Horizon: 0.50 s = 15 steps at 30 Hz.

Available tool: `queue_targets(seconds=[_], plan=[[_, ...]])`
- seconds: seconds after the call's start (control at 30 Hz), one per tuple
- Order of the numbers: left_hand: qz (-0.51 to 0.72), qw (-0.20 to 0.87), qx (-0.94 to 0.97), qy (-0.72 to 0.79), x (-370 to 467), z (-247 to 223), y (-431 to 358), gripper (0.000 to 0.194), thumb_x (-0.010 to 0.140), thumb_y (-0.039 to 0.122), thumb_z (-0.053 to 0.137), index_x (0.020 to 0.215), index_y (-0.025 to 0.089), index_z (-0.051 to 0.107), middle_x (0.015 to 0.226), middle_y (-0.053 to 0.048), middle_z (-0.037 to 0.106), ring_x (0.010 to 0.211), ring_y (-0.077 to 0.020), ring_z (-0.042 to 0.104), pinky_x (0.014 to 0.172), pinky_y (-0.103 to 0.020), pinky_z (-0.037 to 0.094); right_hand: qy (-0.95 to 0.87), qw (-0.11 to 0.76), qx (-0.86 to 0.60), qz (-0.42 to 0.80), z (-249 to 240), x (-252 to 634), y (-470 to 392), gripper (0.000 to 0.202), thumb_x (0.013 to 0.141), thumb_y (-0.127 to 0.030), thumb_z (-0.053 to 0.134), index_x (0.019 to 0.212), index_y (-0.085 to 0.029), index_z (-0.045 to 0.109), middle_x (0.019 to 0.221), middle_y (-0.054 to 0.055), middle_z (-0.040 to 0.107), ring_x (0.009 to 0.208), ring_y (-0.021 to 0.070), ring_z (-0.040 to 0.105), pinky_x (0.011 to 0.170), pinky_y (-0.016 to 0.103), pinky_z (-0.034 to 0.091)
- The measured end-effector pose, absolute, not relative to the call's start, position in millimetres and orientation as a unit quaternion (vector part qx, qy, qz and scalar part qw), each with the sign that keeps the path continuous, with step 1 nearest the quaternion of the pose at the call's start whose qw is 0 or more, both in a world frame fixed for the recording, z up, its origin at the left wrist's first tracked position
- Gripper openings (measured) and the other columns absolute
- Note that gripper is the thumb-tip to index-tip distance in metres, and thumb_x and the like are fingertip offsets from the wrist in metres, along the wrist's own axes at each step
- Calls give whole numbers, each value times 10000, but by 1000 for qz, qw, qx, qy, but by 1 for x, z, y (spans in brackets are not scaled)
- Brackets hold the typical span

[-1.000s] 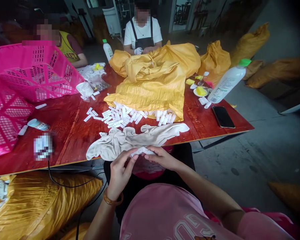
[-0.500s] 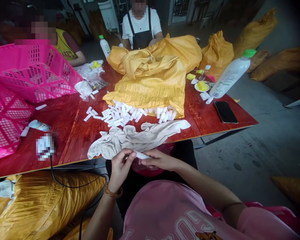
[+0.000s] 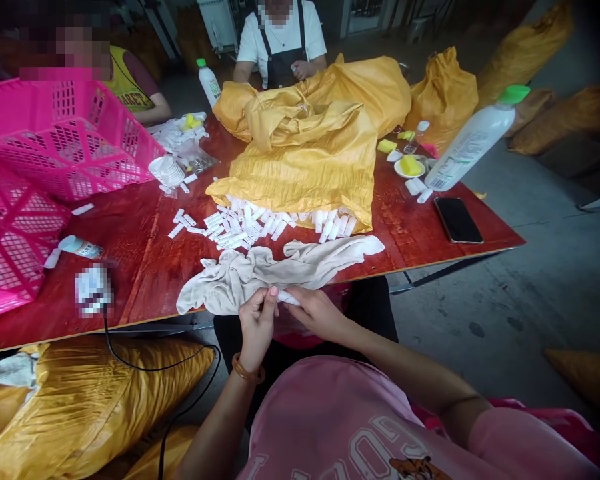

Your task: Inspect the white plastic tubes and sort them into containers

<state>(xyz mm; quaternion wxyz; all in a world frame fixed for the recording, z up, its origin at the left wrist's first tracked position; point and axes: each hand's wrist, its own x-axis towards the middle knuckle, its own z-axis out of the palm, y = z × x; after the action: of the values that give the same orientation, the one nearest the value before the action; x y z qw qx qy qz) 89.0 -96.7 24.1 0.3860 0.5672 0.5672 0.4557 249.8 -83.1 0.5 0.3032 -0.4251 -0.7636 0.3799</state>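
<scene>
Between both hands, just past the table's near edge, is a small white plastic piece (image 3: 289, 298), narrow and oblong. My left hand (image 3: 258, 325) pinches its left end between thumb and fingers. My right hand (image 3: 325, 317) is closed on the other end, its fingertips partly hidden. Directly beyond them a crumpled greyish-white cloth (image 3: 280, 270) lies along the edge. Behind the cloth, a pile of similar white pieces (image 3: 235, 227) spills from the mouth of a yellow woven sack (image 3: 300, 180). Dark marks show on many pieces in the pile.
Pink plastic crates (image 3: 80, 133) stand at the left of the red table (image 3: 145, 267). A corded device (image 3: 93, 290) is near the left edge. On the right are a phone (image 3: 459, 220) and a large white bottle (image 3: 473, 147). Two people sit across the table. Full yellow sacks (image 3: 105, 393) lie below.
My hands have risen slightly, with the left turned more upright and its thumb further over the white piece. Across the table, a person's hand now shows holding something small. The view has shifted slightly.
</scene>
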Motion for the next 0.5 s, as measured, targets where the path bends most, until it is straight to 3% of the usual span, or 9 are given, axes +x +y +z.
queue_targets(seconds=[0.13,0.2,0.37,0.43,0.5], plan=[[436,432,586,529,82,20,-95,434,959,441,533,603,196,494,580,16,478,594,-132,486,633,-269,414,-688,281,-300,598,4,258,-77,284,1008,-397,446,987,-157,598,674,-28,525,571,107,457,574,218,407],[426,440,583,534,82,16,-96,436,964,438,525,604,195,493,576,19,468,585,-128,466,626,-267,403,-705,280,-312,572,1,258,-77,246,999,-352,460,1012,-155,606,739,-3,576,638,125,514,631,232,432],[440,437,539,570,88,4,-101,466,967,468,502,592,203,422,549,36,387,531,-118,390,566,-262,368,-765,273,-446,375,-8,252,-86,248,940,-192,480,1152,-136,596,1009,111,667,865,208,612,795,309,462],[441,438,544,564,87,3,-105,469,983,466,466,596,203,423,556,30,405,544,-121,418,580,-262,390,-755,284,-411,425,-9,253,-87,225,963,-222,475,1131,-151,606,979,79,672,843,185,613,786,284,462],[410,438,591,539,82,5,-107,401,987,450,460,681,197,520,619,13,495,600,-133,487,618,-261,423,-722,305,-354,510,-8,258,-84,219,983,-294,491,1110,-162,611,960,44,666,842,160,608,781,254,461]])
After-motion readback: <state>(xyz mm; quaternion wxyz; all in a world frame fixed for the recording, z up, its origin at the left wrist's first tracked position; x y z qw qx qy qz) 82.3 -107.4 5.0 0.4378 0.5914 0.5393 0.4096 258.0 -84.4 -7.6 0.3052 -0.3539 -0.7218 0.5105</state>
